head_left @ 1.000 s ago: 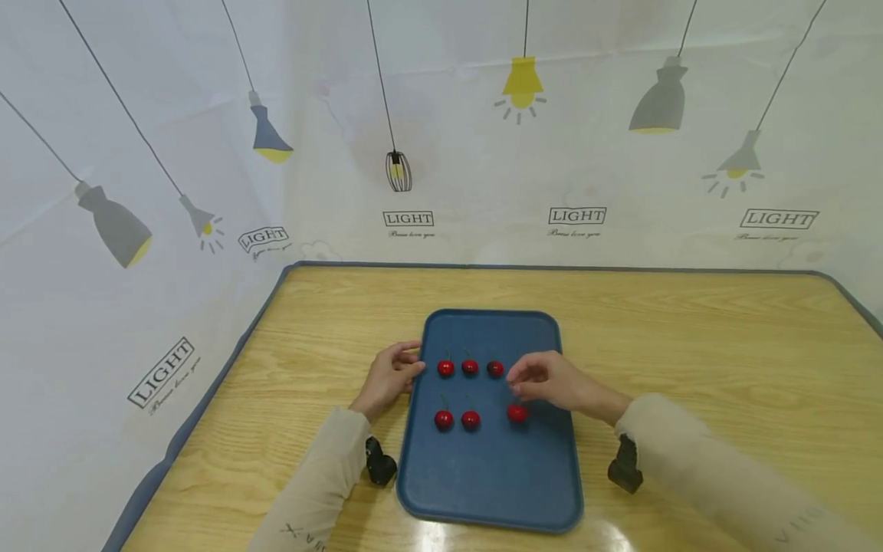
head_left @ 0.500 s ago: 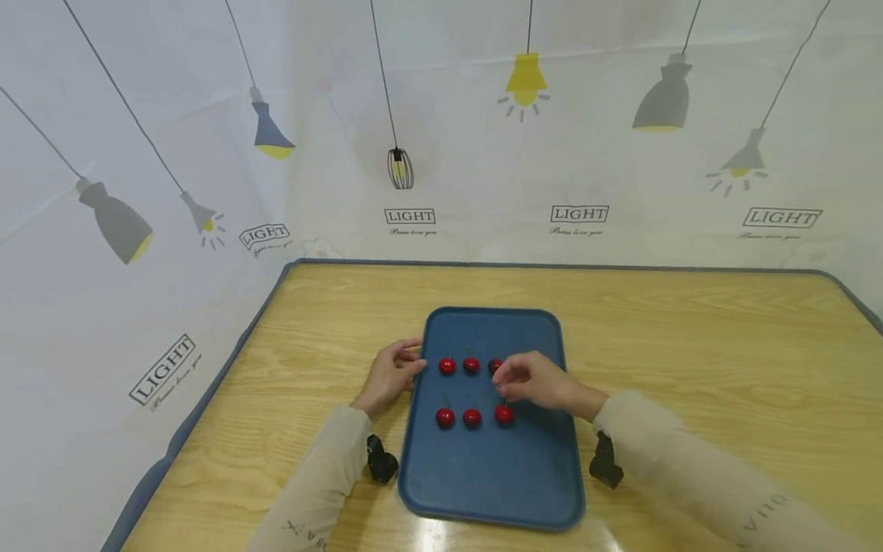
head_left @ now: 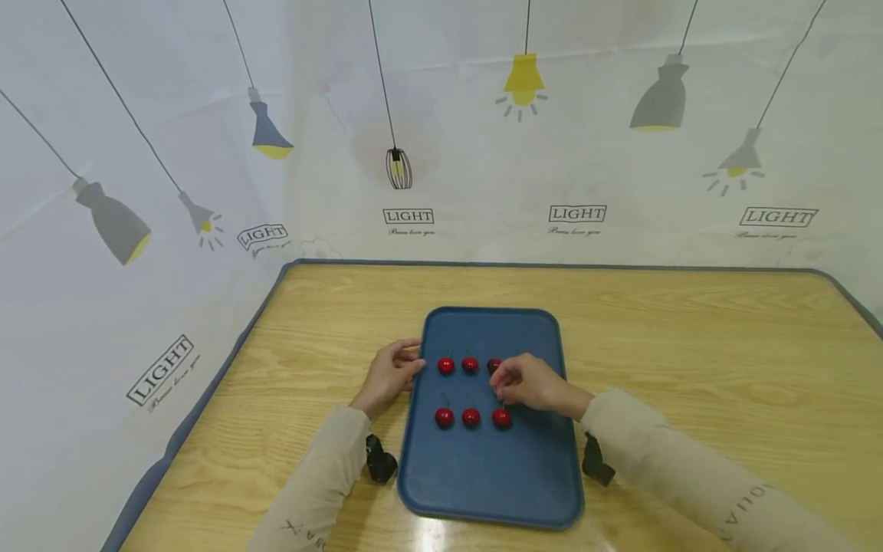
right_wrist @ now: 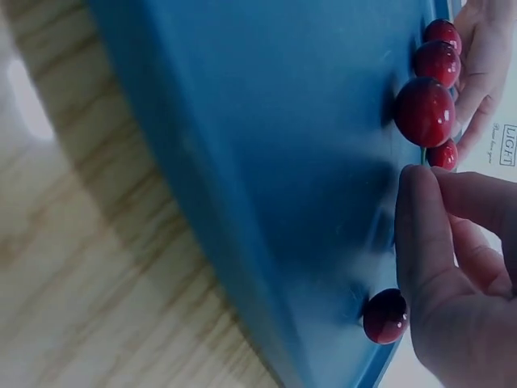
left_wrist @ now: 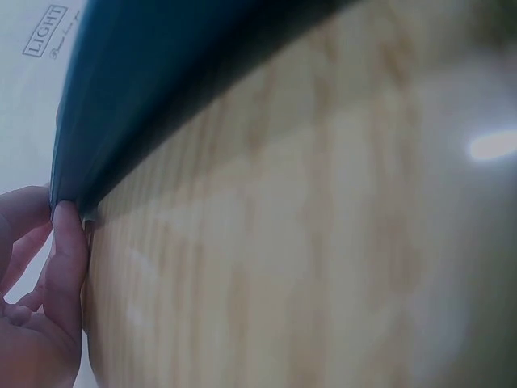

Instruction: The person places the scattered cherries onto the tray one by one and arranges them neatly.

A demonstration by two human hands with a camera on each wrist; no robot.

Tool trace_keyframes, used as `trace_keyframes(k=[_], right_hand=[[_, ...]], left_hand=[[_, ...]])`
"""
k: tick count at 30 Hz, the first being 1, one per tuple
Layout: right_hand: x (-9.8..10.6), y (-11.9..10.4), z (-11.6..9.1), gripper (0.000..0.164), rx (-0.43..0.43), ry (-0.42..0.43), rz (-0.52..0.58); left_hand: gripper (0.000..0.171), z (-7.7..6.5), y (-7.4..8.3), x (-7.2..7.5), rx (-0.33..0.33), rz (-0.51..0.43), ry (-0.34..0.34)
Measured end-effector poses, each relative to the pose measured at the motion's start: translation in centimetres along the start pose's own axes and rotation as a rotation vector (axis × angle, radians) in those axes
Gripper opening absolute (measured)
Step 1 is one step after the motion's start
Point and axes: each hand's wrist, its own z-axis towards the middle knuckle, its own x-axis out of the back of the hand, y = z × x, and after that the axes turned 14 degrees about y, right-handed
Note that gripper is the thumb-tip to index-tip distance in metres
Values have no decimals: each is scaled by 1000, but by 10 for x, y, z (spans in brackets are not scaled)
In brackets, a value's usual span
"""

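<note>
My right hand pinches the stem of a red cherry at the right end of the nearer row on a blue tray. Two more cherries, a left one and a middle one, complete that row. Farther back sit a cherry, a second cherry and a darker cherry, partly covered by my fingers. Another cherry shows beneath the right hand in the right wrist view. With thumb and fingers, my left hand grips the tray's left rim.
The tray lies on a wood-grain table with a dark blue edge. A white wall sheet printed with lamps surrounds the table at the back and left. Dark wrist cameras hang below both sleeves.
My right hand has carried the cherry left by its stem, bringing it into line beside the two in the nearer row. My left hand stays on the rim.
</note>
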Motion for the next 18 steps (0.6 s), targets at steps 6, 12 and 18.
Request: trace_keyframes(k=[6,12,18], right_hand=[[-3,0,0,8,-19,36,-65],[-5,-1,-1,8,-30,60,-96],[-7,-2,-2,8,-41,88,-119]], left_hand=[[40,0,0,0,-2,-1,3],[40,1,-1,0,1,-5,4],[39,1,-1,0,4,-5,6]])
